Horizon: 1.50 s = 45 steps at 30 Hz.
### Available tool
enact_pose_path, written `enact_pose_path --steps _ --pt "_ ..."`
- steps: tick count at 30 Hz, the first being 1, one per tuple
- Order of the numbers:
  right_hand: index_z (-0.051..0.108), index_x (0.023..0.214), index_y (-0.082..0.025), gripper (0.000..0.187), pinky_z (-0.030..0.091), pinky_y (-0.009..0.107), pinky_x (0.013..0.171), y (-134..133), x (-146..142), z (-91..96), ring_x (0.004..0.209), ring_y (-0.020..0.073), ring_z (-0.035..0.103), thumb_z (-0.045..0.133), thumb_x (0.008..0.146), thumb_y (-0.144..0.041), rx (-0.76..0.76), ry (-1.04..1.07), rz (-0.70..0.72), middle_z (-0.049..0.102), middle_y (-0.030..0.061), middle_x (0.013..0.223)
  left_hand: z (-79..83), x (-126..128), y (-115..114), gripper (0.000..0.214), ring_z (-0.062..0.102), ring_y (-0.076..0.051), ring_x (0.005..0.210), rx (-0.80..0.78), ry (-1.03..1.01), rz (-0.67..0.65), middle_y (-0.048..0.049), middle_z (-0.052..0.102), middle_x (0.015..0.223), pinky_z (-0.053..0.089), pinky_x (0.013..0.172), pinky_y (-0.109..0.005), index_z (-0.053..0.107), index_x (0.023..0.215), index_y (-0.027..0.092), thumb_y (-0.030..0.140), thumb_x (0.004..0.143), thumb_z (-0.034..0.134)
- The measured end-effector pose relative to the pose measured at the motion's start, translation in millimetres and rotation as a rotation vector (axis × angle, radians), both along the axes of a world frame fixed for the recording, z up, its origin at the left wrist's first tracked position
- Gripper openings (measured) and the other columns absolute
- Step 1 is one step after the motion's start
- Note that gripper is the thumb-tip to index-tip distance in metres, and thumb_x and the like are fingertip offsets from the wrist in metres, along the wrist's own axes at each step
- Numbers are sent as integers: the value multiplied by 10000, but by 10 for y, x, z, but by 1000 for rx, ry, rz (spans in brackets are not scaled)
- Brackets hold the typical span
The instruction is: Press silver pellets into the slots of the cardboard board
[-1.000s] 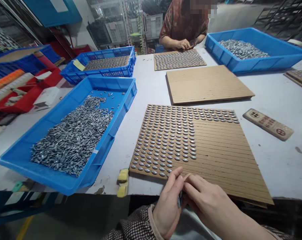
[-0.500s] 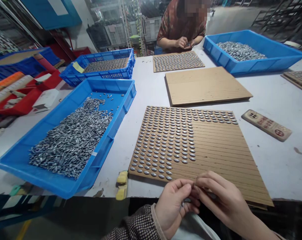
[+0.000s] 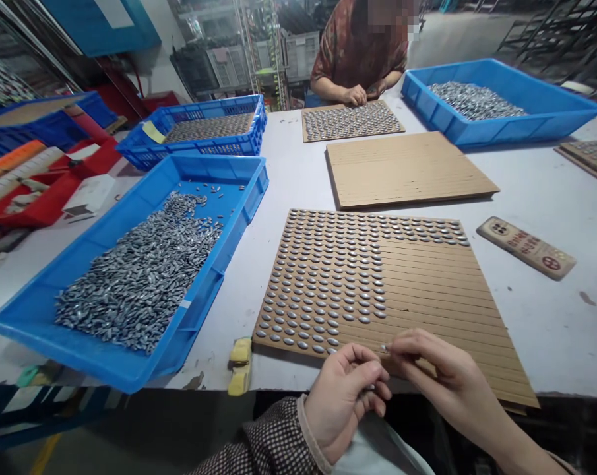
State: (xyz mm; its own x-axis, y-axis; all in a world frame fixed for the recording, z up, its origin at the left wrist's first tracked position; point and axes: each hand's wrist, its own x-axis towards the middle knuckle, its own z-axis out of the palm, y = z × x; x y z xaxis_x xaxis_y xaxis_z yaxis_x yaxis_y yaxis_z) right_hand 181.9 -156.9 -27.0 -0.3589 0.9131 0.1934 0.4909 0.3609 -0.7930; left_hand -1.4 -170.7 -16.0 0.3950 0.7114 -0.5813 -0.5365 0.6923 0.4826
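Note:
A slotted cardboard sheet [image 3: 437, 297] lies at the table's front edge. Rows of pointed silver oval pieces [image 3: 350, 287] stand in its slots, over the left part and along the far edge. My right hand [image 3: 444, 379] is above the sheet's near edge, thumb and fingers pinched on one small oval piece [image 3: 384, 347], whose tip shows. Close beside it, my left hand [image 3: 345, 399] is curled closed in front of the sheet. A bit of grey metal shows between its fingers, probably more such pieces; most of what it holds is hidden.
At left, a blue tray [image 3: 219, 290] holds a heap of loose oval pieces. Beyond the sheet lies a cardboard stack [image 3: 407, 168]; a printed plaque [image 3: 526, 247] lies right. A yellow toy car [image 3: 239, 366] sits at the edge. Across the table, a person [image 3: 360, 59] works over another filled sheet.
My right hand has moved slightly away from my left, up over the sheet's edge, with an oval piece now showing at its fingertips. The other person's hand has lowered onto their sheet.

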Motion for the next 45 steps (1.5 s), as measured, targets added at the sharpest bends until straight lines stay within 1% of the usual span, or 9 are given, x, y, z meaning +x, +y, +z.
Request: enact_pose_path --steps 5,9,12,23,27,31,36,40,45 --pt "633 1021 -208 198 534 265 745 149 77 -305 886 159 630 483 913 -135 307 -215 -72 656 73 973 188 -175 -44 126 650 -197 893 -21 -3 178 -96 639 977 515 770 -320 587 892 126 241 870 542" --pt "630 1072 -182 255 525 286 749 221 61 -387 902 172 608 451 912 -95 419 -352 -5 655 91 1008 115 -205 -153 201 661 -247 987 -230 -63 99 -161 654 1068 467 934 -388 567 1009 93 106 824 491" --pt "631 1065 -158 270 517 302 737 239 43 -353 886 184 589 421 914 -81 448 -442 26 650 106 1000 81 -188 -176 287 640 -275 1061 -238 -57 99 -200 637 1155 430 994 -412 540 1092 76 87 809 488" --pt "619 1096 -175 251 510 306 742 167 28 -247 889 181 581 460 909 -122 389 -391 -12 634 101 1018 118 -196 -47 342 620 -290 1085 -209 -152 183 -214 607 1206 401 1020 -436 512 1111 107 375 899 509" --pt "582 1202 -191 325 512 323 744 59 -147 -22 930 193 566 527 888 -131 311 -234 116 618 116 1079 117 -163 -25 283 623 -225 1017 -165 -201 186 -157 632 1125 420 979 -390 549 1055 126 364 911 498" --pt "631 1127 -199 280 501 359 753 -5 -355 99 933 205 551 515 883 -124 308 -231 221 616 115 1129 125 -116 -23 280 593 -165 974 -94 -258 180 -118 624 1109 435 914 -302 602 1049 124 342 924 478" --pt "670 1031 -208 254 487 338 707 -34 -357 77 828 179 543 474 903 -109 270 -178 192 640 96 996 94 -124 -71 298 577 -159 942 -93 -217 156 -121 629 1067 444 868 -293 647 1029 109 332 922 481" --pt "641 1136 -226 297 504 326 695 -29 -255 65 868 189 562 480 905 -134 187 -74 150 609 95 959 58 -152 -135 240 587 -174 930 -49 -140 89 -123 641 988 448 888 -340 666 1000 93 278 882 567" --pt "604 1225 -242 370 526 333 721 -76 -270 19 919 198 574 495 892 -123 182 -18 124 603 97 1012 0 -144 -172 231 575 -119 776 -34 -57 64 -79 625 894 461 727 -257 652 955 102 277 806 676"
